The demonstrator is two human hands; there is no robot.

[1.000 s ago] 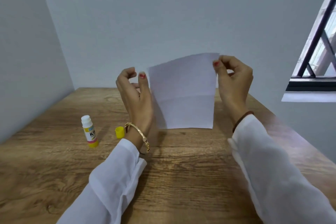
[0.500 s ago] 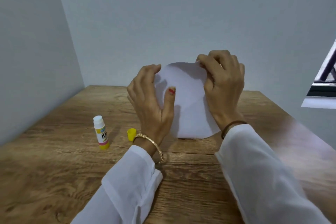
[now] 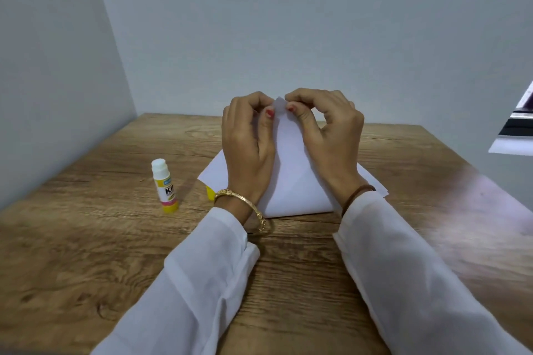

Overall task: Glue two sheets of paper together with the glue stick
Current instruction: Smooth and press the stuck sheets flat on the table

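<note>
The wooden table (image 3: 86, 253) fills the lower part of the room's corner, its far edge against the pale wall and its left edge along the side wall. Two white sleeves reach across it from the near edge toward the middle.

The white paper (image 3: 291, 181) sits around the centre of the table, a little toward the far edge. Its lower part lies on the wood, with one corner spreading out to the left and another showing past the right wrist; its upper part is lifted and drawn up into a narrow peak. I cannot tell whether this is one sheet or two lying together.

The left hand (image 3: 248, 147) and the right hand (image 3: 331, 135) meet at that peak, almost touching each other. Each thumb and forefinger is pressed onto the paper's top point, pinching it from either side, the remaining fingers curled in behind. A gold bangle (image 3: 248, 204) hangs at the left wrist and a thin brown band (image 3: 357, 193) circles the right.

The glue stick (image 3: 164, 184) stands upright on the table toward the left edge, apart from the paper, uncapped, its white top bare above a yellow-and-white label. Its yellow cap (image 3: 209, 192) lies between the stick and the left wrist, partly tucked under the paper's left corner.
</note>
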